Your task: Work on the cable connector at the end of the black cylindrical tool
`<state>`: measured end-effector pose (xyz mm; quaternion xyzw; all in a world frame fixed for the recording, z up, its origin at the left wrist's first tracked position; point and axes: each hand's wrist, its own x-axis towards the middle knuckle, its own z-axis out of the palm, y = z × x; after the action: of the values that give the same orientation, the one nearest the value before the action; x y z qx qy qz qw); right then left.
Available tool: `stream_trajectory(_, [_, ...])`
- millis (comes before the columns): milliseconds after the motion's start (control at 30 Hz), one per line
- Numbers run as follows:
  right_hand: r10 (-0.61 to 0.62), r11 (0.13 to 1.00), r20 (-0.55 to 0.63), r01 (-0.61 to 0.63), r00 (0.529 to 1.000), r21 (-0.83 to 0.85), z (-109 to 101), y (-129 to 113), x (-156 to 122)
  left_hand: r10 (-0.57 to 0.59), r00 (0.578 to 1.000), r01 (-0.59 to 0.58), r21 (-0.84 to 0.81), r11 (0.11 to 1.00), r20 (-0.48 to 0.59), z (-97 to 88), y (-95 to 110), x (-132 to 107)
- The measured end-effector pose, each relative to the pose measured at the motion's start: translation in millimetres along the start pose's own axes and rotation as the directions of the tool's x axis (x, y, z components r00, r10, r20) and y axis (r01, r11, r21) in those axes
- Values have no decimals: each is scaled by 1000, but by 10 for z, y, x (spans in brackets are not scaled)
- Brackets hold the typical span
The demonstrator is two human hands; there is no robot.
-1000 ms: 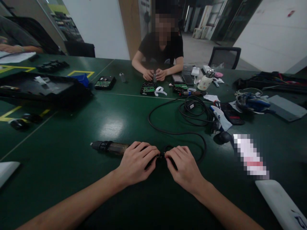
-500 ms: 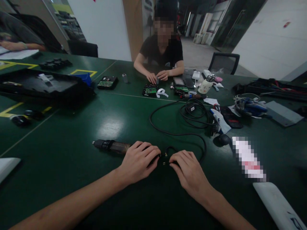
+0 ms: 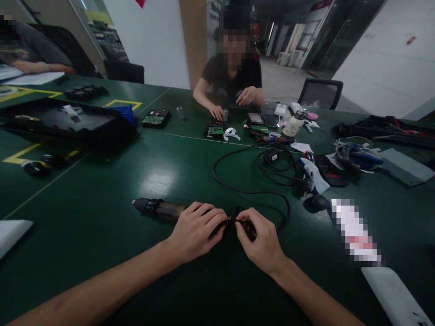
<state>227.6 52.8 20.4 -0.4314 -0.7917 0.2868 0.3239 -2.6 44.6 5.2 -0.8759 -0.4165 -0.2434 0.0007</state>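
Note:
An electric screwdriver lies on the green table with its bit end pointing left. My left hand is closed around its rear part, which the fingers partly hide. Just right of that rear end, my right hand pinches the end of a black cable. A small brass-coloured tip shows between the two hands, close to the screwdriver's tail; whether it is seated there I cannot tell. From my right hand the cable loops away to a coil farther back.
Opposite, a person in a dark shirt has a hand at a small metal cylinder near circuit boards. A large black tray stands left. Right lie a white-handled tool, a grey plate and a white object.
My right hand has shifted slightly left and up, and now pinches the cable end against the screwdriver's tail. My left hand stays put. The person opposite has lifted one hand.

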Motion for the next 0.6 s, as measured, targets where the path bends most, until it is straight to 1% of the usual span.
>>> stream_trajectory(200, [-65,997,75,68,995,-36,-13,48,-4,0,1000,0,13,1000,-20,33,-14,-7])
stream_trajectory(333, [-64,997,91,68,994,-36,15,68,-16,11,999,-10,29,1000,-40,38,-15,-10])
stream_trajectory(500, [-66,997,98,69,993,-26,22,61,-16,20,1000,-20,-6,1000,-13,-8,2,-1])
stream_trajectory(600, [-67,997,111,72,992,-42,16,60,-10,25,999,-25,-6,1000,-25,-12,0,1])
